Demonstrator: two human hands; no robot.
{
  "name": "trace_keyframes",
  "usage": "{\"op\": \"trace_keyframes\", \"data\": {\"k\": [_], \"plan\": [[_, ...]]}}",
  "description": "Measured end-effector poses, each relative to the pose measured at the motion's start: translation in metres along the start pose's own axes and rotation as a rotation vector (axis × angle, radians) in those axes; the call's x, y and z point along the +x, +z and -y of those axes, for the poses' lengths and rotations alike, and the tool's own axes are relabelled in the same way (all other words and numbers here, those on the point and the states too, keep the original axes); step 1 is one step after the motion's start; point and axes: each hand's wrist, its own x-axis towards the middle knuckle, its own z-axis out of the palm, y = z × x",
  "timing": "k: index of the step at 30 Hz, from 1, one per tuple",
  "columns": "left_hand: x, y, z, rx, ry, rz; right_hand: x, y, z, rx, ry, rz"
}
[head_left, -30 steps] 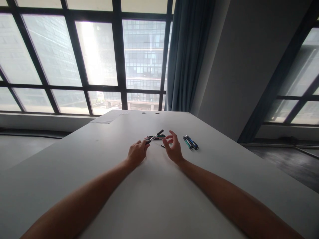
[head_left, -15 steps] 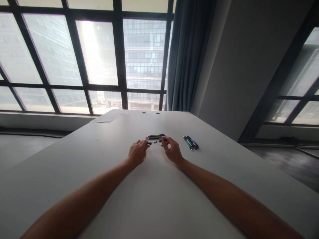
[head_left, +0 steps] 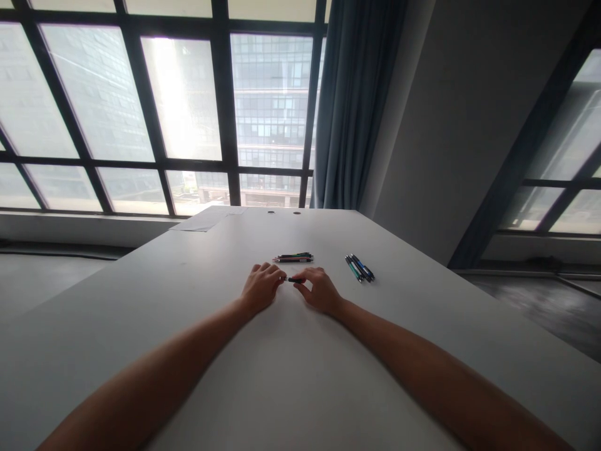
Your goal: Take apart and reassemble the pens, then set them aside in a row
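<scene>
My left hand (head_left: 260,287) and my right hand (head_left: 320,289) rest close together on the white table (head_left: 291,376). Between them they pinch one dark pen (head_left: 294,280), held level just above the tabletop, with each hand closed on one end. Only a short middle part of the pen shows between the fingers. Just beyond the hands lies a small bundle of dark pens (head_left: 293,257). To the right of my right hand lies another group of pens (head_left: 359,268), blue and green.
A sheet of paper (head_left: 201,222) lies at the table's far left edge, near two round cable holes (head_left: 283,213). Large windows and a blue curtain (head_left: 354,106) stand behind the table. A grey wall column rises at the right.
A second ago my left hand held the pen tilted up and my right hand was open. Both hands have since closed on the pen, levelled it and drawn it nearer to me.
</scene>
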Motion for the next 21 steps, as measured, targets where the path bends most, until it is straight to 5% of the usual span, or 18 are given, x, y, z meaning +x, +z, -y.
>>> {"op": "trace_keyframes", "data": {"k": [11, 21], "plan": [[0.0016, 0.003, 0.0023, 0.086, -0.25, 0.037, 0.0015, 0.0031, -0.0024, -0.172, 0.221, -0.014], [-0.0002, -0.0011, 0.0022, 0.136, -0.18, 0.051, 0.0022, 0.0032, -0.0057, -0.204, 0.283, -0.041]]}}
